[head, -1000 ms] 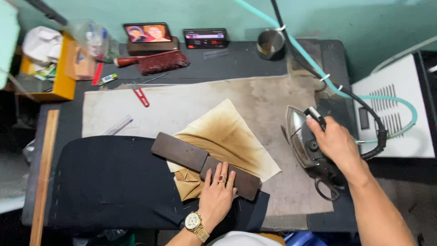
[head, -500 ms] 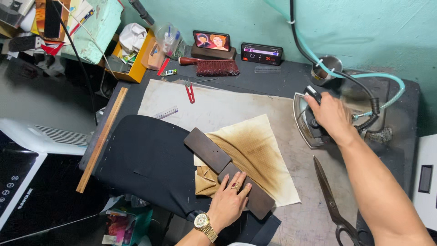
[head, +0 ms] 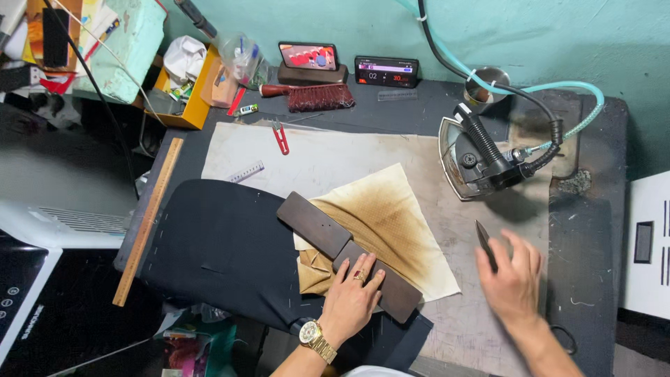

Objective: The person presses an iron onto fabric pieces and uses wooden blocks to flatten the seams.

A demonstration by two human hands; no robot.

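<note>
The left hand (head: pixel 352 297), wearing a ring and a gold-coloured wristwatch, lies flat with fingers spread on the near end of a dark wooden pressing block (head: pixel 347 255), a long, flat, round-cornered bar; it presses down and grips nothing. Under the block lies a tan pressing cloth (head: pixel 387 223), woven and scorched brown toward its middle, overlapping black fabric (head: pixel 216 251) to the hand's left that carries pale basting stitches. The right hand (head: pixel 513 279) rests over the tailor's shears (head: pixel 486 244), whose dark pointed blade projects beyond the fingertips; motion blur leaves it uncertain whether the fingers have closed on them. The steam iron (head: pixel 474 157) (metal soleplate, black ribbed handle) stands well beyond that hand. Half a second earlier the right hand gripped the iron's handle; it has since left it.
</note>
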